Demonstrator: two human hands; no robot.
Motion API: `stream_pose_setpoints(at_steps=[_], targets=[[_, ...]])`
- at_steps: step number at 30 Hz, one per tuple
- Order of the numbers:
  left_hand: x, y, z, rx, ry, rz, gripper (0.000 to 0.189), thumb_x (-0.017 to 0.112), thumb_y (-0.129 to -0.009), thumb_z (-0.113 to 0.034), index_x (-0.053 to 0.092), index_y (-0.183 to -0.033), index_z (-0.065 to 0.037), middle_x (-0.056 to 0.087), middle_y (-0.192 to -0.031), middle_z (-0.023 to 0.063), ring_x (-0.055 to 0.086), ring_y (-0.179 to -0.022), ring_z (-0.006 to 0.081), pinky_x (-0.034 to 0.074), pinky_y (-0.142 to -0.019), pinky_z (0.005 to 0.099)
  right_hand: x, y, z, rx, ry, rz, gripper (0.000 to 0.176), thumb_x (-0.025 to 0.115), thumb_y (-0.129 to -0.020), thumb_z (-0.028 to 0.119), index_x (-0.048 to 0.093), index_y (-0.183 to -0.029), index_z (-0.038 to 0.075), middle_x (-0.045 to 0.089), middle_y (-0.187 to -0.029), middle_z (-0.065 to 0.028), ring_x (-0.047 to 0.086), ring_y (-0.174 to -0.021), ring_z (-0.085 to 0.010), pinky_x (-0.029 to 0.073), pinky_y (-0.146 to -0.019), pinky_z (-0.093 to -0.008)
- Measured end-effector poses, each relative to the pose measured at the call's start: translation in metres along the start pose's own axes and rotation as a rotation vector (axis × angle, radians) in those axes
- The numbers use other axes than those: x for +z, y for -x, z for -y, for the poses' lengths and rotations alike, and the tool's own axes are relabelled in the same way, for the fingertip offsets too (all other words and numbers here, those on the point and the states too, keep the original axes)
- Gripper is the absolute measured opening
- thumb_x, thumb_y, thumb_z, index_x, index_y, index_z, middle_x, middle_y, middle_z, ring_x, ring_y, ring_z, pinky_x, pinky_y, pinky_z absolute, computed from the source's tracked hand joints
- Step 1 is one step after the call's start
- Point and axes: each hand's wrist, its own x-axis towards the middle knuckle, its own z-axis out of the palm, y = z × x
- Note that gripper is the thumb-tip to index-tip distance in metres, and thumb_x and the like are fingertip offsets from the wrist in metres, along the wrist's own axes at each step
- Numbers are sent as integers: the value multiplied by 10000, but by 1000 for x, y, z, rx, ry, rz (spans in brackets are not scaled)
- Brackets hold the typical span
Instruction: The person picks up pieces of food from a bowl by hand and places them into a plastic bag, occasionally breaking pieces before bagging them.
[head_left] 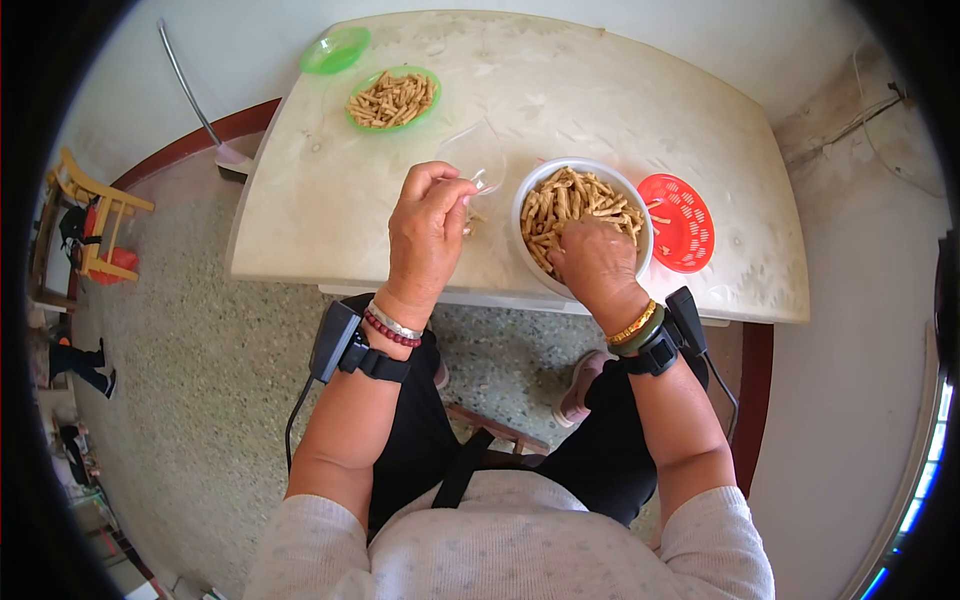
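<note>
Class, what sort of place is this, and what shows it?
Probably a plain household room or small workshop: a stained cream table, a speckled grey floor and a yellow wooden chair.

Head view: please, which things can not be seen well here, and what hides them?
All in the head view:
Right hand: fingertips sunk among the brown sticks, so its grip cannot be told.
White bowl: bottom covered by the sticks.
Clear bag: mouth unclear, see-through and partly behind the left hand.
Another person, far left: upper body not visible, small, near the dark lens edge.
</note>
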Motion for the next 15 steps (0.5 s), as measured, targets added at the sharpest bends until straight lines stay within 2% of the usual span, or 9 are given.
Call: stream_pose_setpoints(at_steps=[3,9,13,15], targets=[[1,1,1,-27,9,-6,116,643,-836,51,663,-916,-30,586,-1018,82,623,-794,208,507,-674,306,2,-3,-1,17,-91,-42,188,662,-826,247,679,-846,60,657,-836,-128,680,-807,-304,562,-663,-394],[0,1,0,11,12,44,121,629,-839,59,661,-915,-30,592,-1007,87,629,-805,222,510,-689,308,12,-23,-6,55,-283,-168,216,636,-848,258,653,-821,44,653,-841,-158,670,-809,-331,555,-679,-408],[-2,1,0,11,-1,48,124,619,-835,59,655,-919,-25,582,-1002,101,641,-822,248,524,-694,337,9,-25,-9,114,-386,-136,151,686,-809,209,647,-830,65,654,-801,-142,647,-745,-326,520,-666,-439],[-1,1,0,16,-3,51,127,615,-836,62,655,-920,-25,581,-1000,102,641,-824,250,525,-695,338,9,-28,-20,108,-715,-121,191,618,-881,218,653,-878,30,666,-792,-119,661,-744,-270,533,-650,-345]])
